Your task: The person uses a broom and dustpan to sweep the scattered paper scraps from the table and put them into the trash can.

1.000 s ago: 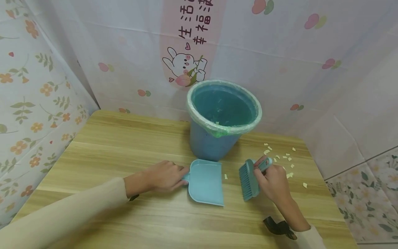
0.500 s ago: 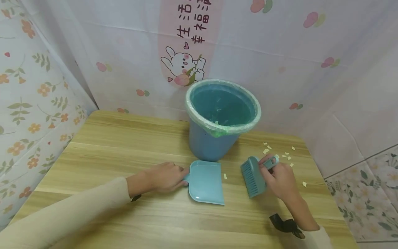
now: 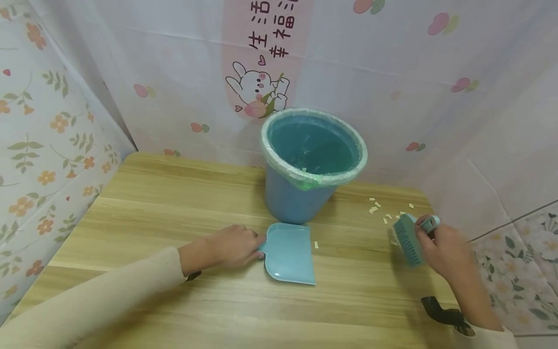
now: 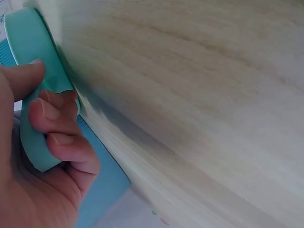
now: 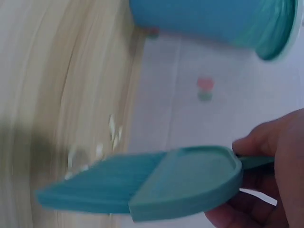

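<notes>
My left hand (image 3: 237,247) grips the short handle of a light-blue dustpan (image 3: 289,254), which lies on the wooden table with its wide edge facing right. In the left wrist view, thumb and fingers curl round the teal dustpan (image 4: 35,40). Over at the table's right side, my right hand (image 3: 451,252) holds a teal hand brush (image 3: 406,237) by its handle. Its bristles (image 5: 102,185) point down toward the tabletop in the right wrist view. Small pale paper scraps (image 3: 373,210) are scattered beside and behind the brush. One lone scrap (image 3: 316,245) lies just right of the dustpan's edge.
Behind the dustpan stands a blue bin (image 3: 289,201) lined with a clear greenish bag. A patterned white curtain (image 3: 187,72) hangs along the table's back edge, and floral cloth (image 3: 48,160) hangs at left. The wooden table (image 3: 174,203) ends near my right hand.
My right hand has carried the brush to the right, away from the dustpan and over toward the scraps. My left hand and the dustpan have stayed nearly where they were.
</notes>
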The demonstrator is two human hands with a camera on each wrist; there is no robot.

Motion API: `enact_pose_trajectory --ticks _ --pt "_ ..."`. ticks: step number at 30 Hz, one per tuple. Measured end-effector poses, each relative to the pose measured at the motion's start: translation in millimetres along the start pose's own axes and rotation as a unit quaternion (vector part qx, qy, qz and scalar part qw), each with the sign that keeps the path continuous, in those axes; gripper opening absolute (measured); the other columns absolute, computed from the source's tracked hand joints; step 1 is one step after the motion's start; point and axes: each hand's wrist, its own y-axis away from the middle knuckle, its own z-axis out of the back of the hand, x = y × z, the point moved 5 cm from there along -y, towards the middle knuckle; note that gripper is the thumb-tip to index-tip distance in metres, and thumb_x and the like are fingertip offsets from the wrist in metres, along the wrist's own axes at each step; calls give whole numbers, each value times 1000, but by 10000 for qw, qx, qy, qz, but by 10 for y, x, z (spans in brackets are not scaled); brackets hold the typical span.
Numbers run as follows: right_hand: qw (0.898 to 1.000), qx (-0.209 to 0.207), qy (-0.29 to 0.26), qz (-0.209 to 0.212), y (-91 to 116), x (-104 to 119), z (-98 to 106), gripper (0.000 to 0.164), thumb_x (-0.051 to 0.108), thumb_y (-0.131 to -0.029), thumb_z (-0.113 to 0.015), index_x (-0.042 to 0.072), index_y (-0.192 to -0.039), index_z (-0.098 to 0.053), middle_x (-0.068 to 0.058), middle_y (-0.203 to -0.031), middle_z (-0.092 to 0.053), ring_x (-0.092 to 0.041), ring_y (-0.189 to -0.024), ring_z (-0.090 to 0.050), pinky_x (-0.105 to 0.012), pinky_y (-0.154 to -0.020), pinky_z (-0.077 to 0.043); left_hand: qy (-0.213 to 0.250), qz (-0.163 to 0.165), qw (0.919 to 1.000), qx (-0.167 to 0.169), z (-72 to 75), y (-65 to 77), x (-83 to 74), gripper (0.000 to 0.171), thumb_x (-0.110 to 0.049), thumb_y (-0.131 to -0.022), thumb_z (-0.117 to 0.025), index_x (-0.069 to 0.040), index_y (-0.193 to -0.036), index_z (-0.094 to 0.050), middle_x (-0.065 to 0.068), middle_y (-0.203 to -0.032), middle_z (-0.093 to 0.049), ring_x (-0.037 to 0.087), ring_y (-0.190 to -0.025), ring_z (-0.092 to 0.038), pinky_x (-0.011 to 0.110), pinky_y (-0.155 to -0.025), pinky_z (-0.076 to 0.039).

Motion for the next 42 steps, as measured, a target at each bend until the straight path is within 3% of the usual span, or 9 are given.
enact_pose_trajectory --ticks 4,8,12,17,21,24,29,35,42 --pt "9974 -159 624 -322 63 -236 87 19 16 -112 -50 -1 -104 -57 -4 -61 -49 -25 -51 -42 -40 -46 -31 -117 20 9999 33 14 -9 -6 25 -31 -113 -63 -6 -110 -64 4 -86 -66 24 -82 -72 43 -73 -60" --pt "9918 -329 1189 -325 121 -375 79 18 14 -110 -50 -1 -100 -50 -4 -56 -37 -27 -48 -36 -42 -43 -28 -190 67 9997 97 23 -18 -15 26 -32 -113 -62 -6 -110 -64 4 -86 -66 24 -81 -72 43 -72 -60" --pt "9888 -258 1376 -508 160 -482 -28 19 13 -110 -48 -6 -112 -50 -9 -55 -39 -31 -47 -37 -48 -41 -31 -249 71 9996 106 27 -20 -25 27 -33 -113 -62 -6 -111 -64 5 -85 -66 24 -79 -72 43 -70 -59" --pt "9899 -67 1267 -638 111 -527 -195 24 14 -111 -46 -7 -102 -49 -9 -56 -41 -32 -49 -41 -52 -44 -35 -254 38 9996 104 23 -20 -24 27 -33 -112 -63 -6 -111 -64 5 -84 -66 23 -77 -72 43 -68 -59" --pt "9930 -281 1067 -425 15 -449 -279 28 13 -111 -49 1 -87 -42 -6 -56 -37 -31 -50 -40 -52 -45 -36 -201 13 9997 105 21 -25 -12 27 -33 -112 -63 -6 -112 -64 4 -84 -66 22 -77 -71 42 -68 -59" --pt "9954 -289 883 -245 -66 -359 -331 30 11 -111 -53 5 -84 -41 -5 -58 -39 -29 -50 -40 -48 -46 -34 -123 9 9998 151 21 -29 -1 27 -33 -112 -64 -6 -113 -65 3 -85 -66 22 -78 -71 42 -69 -59" --pt "9973 26 720 -103 -173 -192 -406 23 13 -111 -57 2 -93 -47 -8 -63 -47 -29 -54 -46 -46 -50 -35 -50 1 9997 224 24 -27 3 27 -33 -112 -64 -6 -114 -65 3 -87 -66 23 -81 -72 42 -71 -60" --pt "9966 -215 298 740 -201 89 -469 9 7 -110 -60 -2 -112 -61 0 -63 -48 -16 -51 -37 -37 -50 -31 -18 -4 9997 233 36 -20 -3 27 -32 -112 -65 -6 -115 -66 2 -86 -65 20 -78 -71 41 -71 -59" --pt "9900 -216 -51 1397 -157 432 -511 4 8 -108 -62 7 -110 -65 8 -66 -48 -6 -53 -34 -32 -50 -31 9 20 9998 203 36 -16 3 26 -32 -112 -65 -6 -114 -66 2 -86 -65 19 -76 -69 40 -69 -59"
